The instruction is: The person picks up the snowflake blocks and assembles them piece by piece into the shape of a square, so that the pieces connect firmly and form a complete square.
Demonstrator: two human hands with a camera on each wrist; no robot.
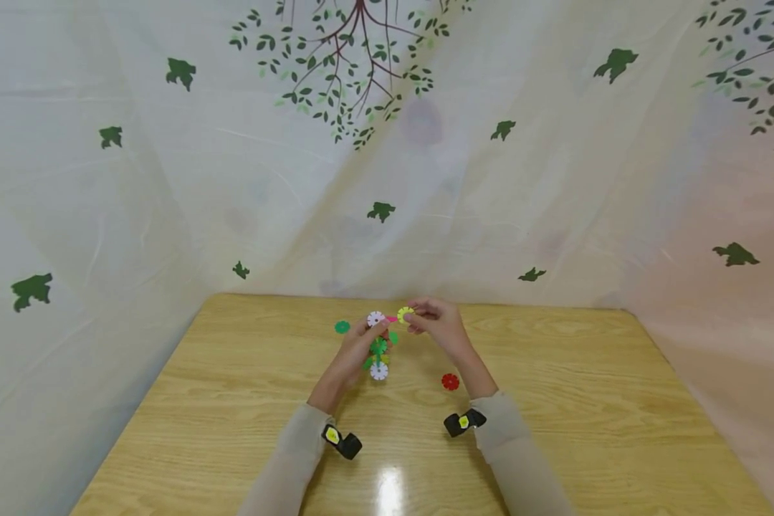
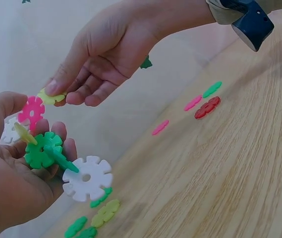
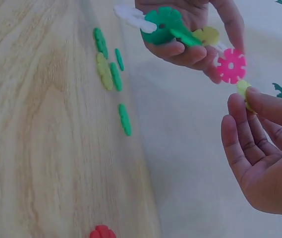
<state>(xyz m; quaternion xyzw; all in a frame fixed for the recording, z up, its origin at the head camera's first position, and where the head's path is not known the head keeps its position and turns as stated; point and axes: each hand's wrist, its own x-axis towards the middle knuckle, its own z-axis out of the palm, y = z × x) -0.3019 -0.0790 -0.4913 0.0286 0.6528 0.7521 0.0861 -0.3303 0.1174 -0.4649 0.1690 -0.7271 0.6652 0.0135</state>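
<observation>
My left hand (image 1: pixel 353 352) holds a joined chain of notched plastic discs. In the left wrist view the chain has a white disc (image 2: pixel 87 178) at its lower end, a green disc (image 2: pixel 42 149) in the middle, and a pink disc (image 2: pixel 31 112) near the thumb. Another white disc (image 1: pixel 375 319) shows by the left fingertips. Between thumb and fingertips, my right hand (image 1: pixel 441 328) pinches a yellow disc (image 1: pixel 404 314). Its edge meets the pink disc's rim; whether their notches interlock, I cannot tell.
A red disc (image 1: pixel 450 381) lies on the wooden table (image 1: pixel 232 416) near the right forearm, and a green disc (image 1: pixel 342 327) left of the hands. Loose pink discs (image 2: pixel 160 127) and a yellow disc (image 2: pixel 105 213) also lie there. A printed cloth (image 1: pixel 297 215) hangs behind.
</observation>
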